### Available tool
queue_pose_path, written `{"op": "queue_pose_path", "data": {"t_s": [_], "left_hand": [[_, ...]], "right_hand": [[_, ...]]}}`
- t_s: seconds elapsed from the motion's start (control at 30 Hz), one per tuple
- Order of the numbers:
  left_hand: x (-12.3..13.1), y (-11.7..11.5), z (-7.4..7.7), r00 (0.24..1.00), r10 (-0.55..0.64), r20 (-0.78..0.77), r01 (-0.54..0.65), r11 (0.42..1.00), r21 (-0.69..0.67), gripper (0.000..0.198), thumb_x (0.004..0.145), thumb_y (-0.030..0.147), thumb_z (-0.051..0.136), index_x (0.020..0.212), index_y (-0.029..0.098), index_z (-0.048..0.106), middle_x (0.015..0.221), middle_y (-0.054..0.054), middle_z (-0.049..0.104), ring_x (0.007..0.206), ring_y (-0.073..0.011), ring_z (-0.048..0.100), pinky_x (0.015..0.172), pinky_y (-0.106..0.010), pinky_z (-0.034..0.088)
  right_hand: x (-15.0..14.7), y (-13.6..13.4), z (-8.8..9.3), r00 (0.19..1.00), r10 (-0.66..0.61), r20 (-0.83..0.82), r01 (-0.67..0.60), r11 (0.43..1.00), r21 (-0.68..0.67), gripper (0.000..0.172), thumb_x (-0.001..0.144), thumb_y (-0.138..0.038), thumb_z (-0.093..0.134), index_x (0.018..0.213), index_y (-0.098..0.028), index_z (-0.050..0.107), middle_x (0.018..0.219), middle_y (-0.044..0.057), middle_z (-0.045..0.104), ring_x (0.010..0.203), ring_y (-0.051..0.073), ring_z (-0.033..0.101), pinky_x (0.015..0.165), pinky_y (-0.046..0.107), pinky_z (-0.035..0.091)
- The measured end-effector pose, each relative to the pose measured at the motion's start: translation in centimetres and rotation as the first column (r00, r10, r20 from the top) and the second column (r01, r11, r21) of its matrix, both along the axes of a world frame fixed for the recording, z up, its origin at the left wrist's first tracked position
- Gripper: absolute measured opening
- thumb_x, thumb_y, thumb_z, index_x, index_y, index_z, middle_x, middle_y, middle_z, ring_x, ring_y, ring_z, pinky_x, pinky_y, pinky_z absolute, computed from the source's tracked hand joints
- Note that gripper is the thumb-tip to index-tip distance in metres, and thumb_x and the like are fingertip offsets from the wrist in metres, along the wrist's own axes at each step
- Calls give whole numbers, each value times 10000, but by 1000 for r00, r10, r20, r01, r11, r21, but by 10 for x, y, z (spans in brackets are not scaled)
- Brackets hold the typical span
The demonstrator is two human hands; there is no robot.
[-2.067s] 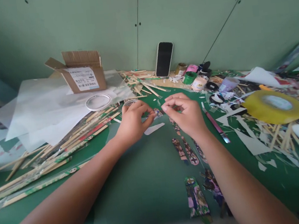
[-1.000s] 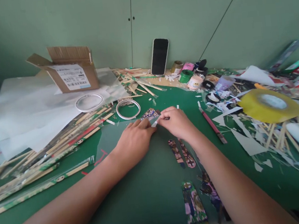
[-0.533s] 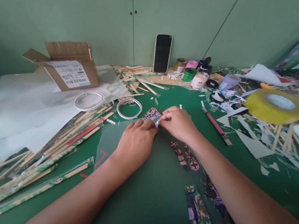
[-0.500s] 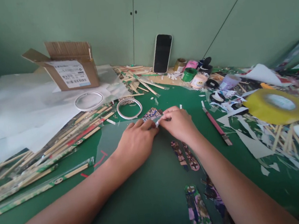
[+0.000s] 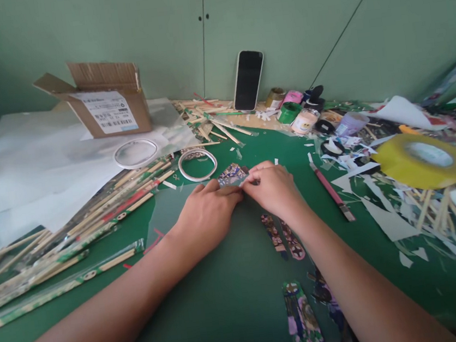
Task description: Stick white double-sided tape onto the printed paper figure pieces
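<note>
My left hand (image 5: pixel 211 210) and my right hand (image 5: pixel 272 189) meet fingertip to fingertip over a translucent plastic sheet (image 5: pixel 166 208) on the green table. Both are closed, thumbs and fingers pinched together; what lies between them is hidden. Just beyond the fingertips is a patterned, multicoloured piece (image 5: pixel 232 170), partly covered by my hands. Two narrow patterned strips (image 5: pixel 273 234) lie beside my right wrist. Closer to me rests a wider green and purple patterned piece (image 5: pixel 301 316), and dark purple scraps (image 5: pixel 327 297) are partly behind my right forearm.
Wrapped chopsticks (image 5: pixel 93 219) spread across the left. Two rolls of double-sided tape, one (image 5: pixel 197 165) near my left hand, lie before an open cardboard box (image 5: pixel 117 115). A phone (image 5: pixel 249 81) leans on the wall. Rightward are a pink craft knife (image 5: pixel 331 189), paint jars (image 5: pixel 304 121), paper scraps and yellow tape (image 5: pixel 392 166).
My fingertips have closed in on each other, and the small white bit that showed between them is now out of sight. My left hand has shifted slightly left.
</note>
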State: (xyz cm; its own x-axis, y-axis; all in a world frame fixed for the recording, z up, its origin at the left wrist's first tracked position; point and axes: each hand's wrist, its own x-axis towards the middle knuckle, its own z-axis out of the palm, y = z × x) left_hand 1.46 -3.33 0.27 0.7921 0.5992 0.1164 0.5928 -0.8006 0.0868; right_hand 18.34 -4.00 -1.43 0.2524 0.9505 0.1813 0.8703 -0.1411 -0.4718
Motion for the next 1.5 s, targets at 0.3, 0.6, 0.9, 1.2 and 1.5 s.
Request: {"op": "queue_pose_path", "data": {"t_s": [0.3,0.6,0.9,1.2,1.5], "left_hand": [[2,1,1,999,-6,-50,10,997,77,291,923,132,464,1140,201,646,1247,-20,665,998,-249,591,863,-407,497],[0,3,-3,1000,-11,2,11,998,59,287,931,153,484,1136,235,668,1251,-1,663,997,-232,595,883,-398,500],[3,2,-3,999,24,29,-25,999,40,273,930,173,509,1107,247,703,1166,-21,675,1008,-237,609,913,-401,508],[2,2,-4,998,26,49,-28,999,36,290,916,166,525,1114,268,711,1210,-15,671,1009,-233,610,912,-400,509],[2,3,-3,999,8,41,-9,1000,13,282,930,172,489,1113,253,687,1255,45,675,991,-229,588,909,-403,505]], "right_hand": [[7,0,3,999,39,38,-39,999,-16,143,789,-162,590,780,-202,727,923,73,670,854,220,627,820,372,470],[15,2,12,995,50,-89,-58,994,-89,192,818,-234,554,777,-203,739,947,78,690,755,190,627,715,325,458],[14,2,14,973,100,-206,-137,975,-177,192,789,-251,582,722,-245,763,895,56,747,811,212,664,716,331,482],[7,1,18,990,49,-133,-80,968,-236,199,803,-258,587,759,-293,777,1073,15,719,1036,262,639,914,439,456],[4,0,18,996,38,-76,-55,967,-247,209,817,-256,580,799,-296,784,1066,10,721,1032,258,636,940,447,453]]}}
